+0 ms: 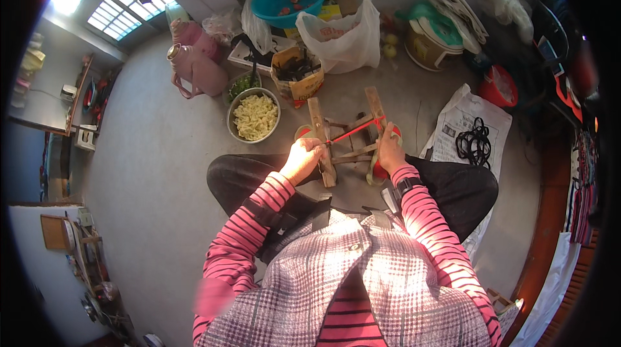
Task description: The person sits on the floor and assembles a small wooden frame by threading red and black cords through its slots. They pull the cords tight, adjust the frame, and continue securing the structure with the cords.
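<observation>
Between my knees stands a low wooden frame (pixel 319 120) with two upright-looking bars and crosspieces. A red cord (pixel 352 131) stretches across it from bar to bar, wrapped around the right bar. My left hand (pixel 304 159) is closed at the left bar, fingertips pinched at the cord's left end, where a dark bit shows. On the right bar, just below the red wrap, my right hand (pixel 389 147) is closed around the wood, its fingers partly hidden. Shoes show behind the frame, beside both hands.
Ahead are a metal bowl of pale chopped food (pixel 257 117), a bag of black strips (pixel 299 83), a white plastic bag (pixel 346 39) and a blue basin (pixel 289 0). Pink flasks (pixel 200 72) stand left. At right, a black cord coil (pixel 475 144) lies on a white sack (pixel 449 130).
</observation>
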Demonstrator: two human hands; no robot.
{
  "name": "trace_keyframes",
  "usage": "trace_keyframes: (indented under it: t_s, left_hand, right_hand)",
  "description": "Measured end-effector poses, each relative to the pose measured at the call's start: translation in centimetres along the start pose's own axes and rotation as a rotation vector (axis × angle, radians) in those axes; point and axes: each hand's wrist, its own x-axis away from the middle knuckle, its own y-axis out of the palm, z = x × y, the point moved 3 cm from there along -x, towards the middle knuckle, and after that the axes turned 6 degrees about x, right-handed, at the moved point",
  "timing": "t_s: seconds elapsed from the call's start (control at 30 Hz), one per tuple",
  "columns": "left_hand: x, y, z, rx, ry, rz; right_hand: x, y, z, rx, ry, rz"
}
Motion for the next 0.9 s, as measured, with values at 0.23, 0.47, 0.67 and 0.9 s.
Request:
trace_keyframes:
  t_s: [0.23,0.47,0.67,0.9]
  left_hand:
    - [0.3,-0.1,0.4,-0.084,-0.027,-0.020]
    - [0.7,-0.2,0.2,-0.096,0.049,-0.029]
    - [0.8,-0.6,0.1,-0.076,0.069,-0.056]
    - [-0.1,-2.1,0.3,-0.271,-0.086,-0.052]
  right_hand:
    - [0.2,-0.8,-0.4,-0.025,0.009,-0.017]
    - [0.4,-1.1,-0.5,-0.039,0.034,-0.056]
    - [0.2,-0.8,-0.2,-0.044,-0.013,-0.012]
    - [-0.1,-0.3,0.0,-0.043,0.030,-0.052]
